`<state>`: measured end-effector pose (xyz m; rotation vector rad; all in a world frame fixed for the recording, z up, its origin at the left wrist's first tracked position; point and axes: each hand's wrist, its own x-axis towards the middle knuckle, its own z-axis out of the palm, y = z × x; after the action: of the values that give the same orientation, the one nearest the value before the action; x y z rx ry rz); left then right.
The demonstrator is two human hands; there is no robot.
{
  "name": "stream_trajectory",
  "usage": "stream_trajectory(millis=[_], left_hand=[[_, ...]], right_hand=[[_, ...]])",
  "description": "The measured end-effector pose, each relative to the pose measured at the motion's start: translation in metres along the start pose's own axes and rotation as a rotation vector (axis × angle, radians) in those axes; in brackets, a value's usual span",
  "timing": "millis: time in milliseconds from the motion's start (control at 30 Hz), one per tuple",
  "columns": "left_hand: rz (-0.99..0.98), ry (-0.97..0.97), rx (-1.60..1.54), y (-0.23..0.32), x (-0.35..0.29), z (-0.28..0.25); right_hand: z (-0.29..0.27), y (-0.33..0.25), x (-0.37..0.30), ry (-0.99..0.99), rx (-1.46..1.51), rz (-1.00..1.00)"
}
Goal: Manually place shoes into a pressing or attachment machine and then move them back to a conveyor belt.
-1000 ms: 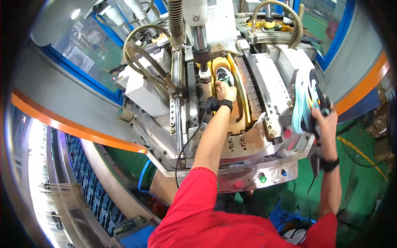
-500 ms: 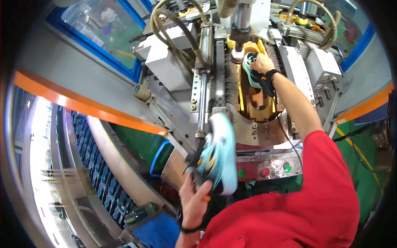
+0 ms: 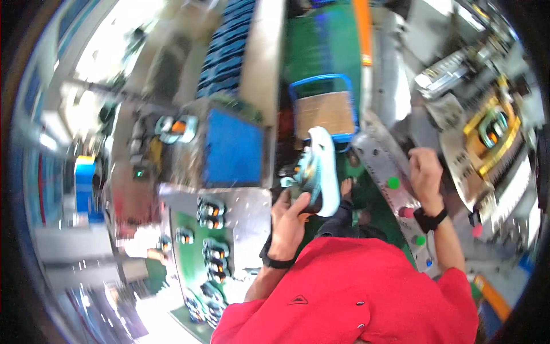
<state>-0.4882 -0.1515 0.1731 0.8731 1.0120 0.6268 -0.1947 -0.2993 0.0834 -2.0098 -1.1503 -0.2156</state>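
A pale turquoise and white sports shoe [image 3: 325,166] with orange details is gripped near its heel end by my left hand [image 3: 288,223]. The sole side faces right, and the toe points away from me. My right hand [image 3: 425,175] hangs over the front of the machine, with loosely curled fingers and nothing visible in them. Beneath that hand is a metal control panel [image 3: 378,163] with green and red buttons. Farther right, another turquoise shoe [image 3: 492,129] sits within the yellow-edged cradle [image 3: 487,166] of the machine, apart from my right hand.
Several shoes [image 3: 216,258] stand on a green surface at the lower left, near another person's hand [image 3: 157,255]. A blue-topped block [image 3: 234,148] and a lone shoe [image 3: 176,129] lie beyond. A blue-framed cart [image 3: 325,109] stands ahead; a dark ridged conveyor [image 3: 229,46] runs behind.
My view has swung left. The right hand has left the shoe in the machine and come back over the button panel. The left hand still holds its shoe.
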Motion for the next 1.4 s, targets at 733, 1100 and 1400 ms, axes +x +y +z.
stream_trajectory(millis=[733, 1100, 1400], left_hand=[[0.269, 0.977, -0.488, -0.031, -0.055, -0.464], [0.081, 1.566, 0.094, -0.015, 0.048, -0.833], [-0.095, 1.629, 0.495, -0.030, 0.139, -0.906]], right_hand=[[0.218, -0.361, 0.228, -0.500, 0.452, -0.497], [0.322, -0.526, 0.283, -1.089, -0.032, -0.464], [0.277, -0.389, 0.333, -0.633, -0.200, -0.350]])
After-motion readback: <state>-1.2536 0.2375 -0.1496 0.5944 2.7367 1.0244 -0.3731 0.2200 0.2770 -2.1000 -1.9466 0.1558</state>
